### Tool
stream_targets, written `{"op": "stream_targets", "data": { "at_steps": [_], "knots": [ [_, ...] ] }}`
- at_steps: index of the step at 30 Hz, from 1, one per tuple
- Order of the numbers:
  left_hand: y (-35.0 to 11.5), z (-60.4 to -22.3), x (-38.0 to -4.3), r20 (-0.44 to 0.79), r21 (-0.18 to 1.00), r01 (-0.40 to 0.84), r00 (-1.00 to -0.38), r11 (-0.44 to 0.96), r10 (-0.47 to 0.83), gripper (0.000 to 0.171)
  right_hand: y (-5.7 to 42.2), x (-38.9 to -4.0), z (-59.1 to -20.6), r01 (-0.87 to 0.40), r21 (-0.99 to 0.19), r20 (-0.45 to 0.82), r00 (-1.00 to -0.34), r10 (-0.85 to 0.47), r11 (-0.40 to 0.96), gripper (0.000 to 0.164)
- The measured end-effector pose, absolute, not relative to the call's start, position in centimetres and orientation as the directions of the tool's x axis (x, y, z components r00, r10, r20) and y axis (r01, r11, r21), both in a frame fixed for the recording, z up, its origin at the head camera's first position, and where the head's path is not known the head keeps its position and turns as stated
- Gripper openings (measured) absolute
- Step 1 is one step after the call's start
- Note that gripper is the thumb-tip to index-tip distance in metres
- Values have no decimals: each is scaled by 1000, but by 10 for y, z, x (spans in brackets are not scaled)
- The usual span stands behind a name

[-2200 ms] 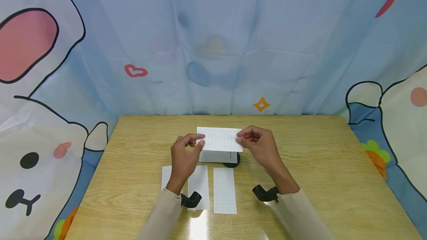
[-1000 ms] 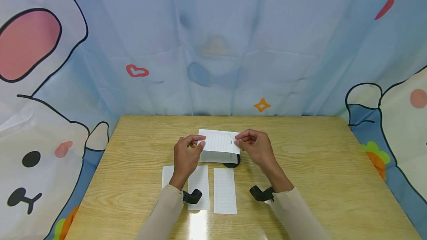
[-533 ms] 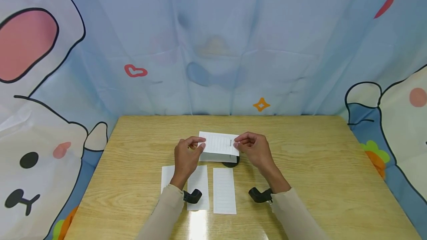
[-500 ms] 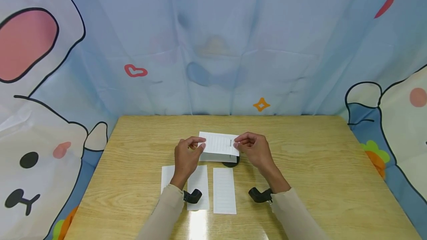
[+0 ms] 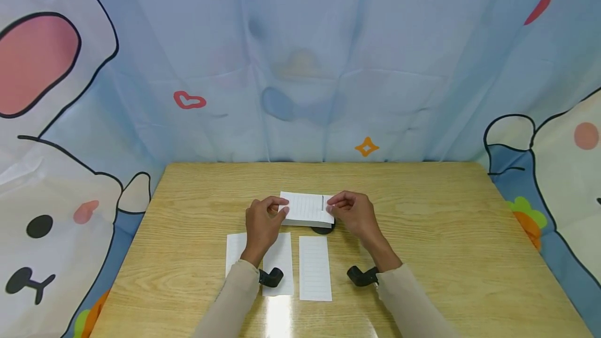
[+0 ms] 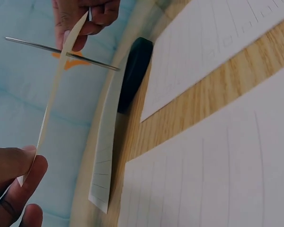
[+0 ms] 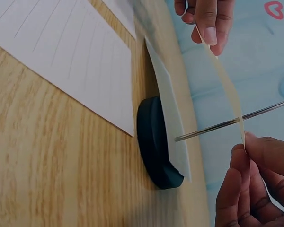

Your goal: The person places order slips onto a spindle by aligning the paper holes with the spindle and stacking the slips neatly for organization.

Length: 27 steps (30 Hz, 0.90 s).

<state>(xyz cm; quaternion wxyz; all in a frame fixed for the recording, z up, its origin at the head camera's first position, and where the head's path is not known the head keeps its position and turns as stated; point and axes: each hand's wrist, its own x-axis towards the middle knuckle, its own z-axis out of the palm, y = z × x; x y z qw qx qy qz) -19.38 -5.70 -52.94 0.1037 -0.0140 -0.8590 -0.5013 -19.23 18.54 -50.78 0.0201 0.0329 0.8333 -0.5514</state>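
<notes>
My left hand point(image 5: 263, 224) pinches the left end of a lined paper slip point(image 5: 302, 206) between thumb and fingers. At the slip's other end my right hand point(image 5: 358, 217) pinches it the same way. A thin metal rod point(image 6: 95, 63) passes through the slip near its right-hand end, seen in both wrist views. The rod rises from a round black base point(image 7: 150, 142) of a paper spike. A second paper slip point(image 7: 168, 104) is threaded low on the rod, resting on the base. The held slip is bowed slightly and stays apart from the lower one.
Several lined paper slips lie on the wooden table point(image 5: 436, 244) in front of the spike: a right one point(image 5: 315, 270), a middle one point(image 5: 280, 254) and a left one point(image 5: 235, 246) partly hidden by my left arm. A cartoon-printed curtain point(image 5: 300, 67) hangs behind the table.
Both hands have lowered the pinched slip, bringing it nearer the slip below. More of the rod now stands above it. The slips on the table have stayed put.
</notes>
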Motion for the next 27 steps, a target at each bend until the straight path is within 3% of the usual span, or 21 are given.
{"op": "stream_targets", "data": {
  "at_steps": [27],
  "knots": [
    [-48, -550, -201, 168, 705, 84, -984, 704, -51, 8, 177, -199, -536, 116, -808, -72, -993, 98, 577, 6]
  ]
}}
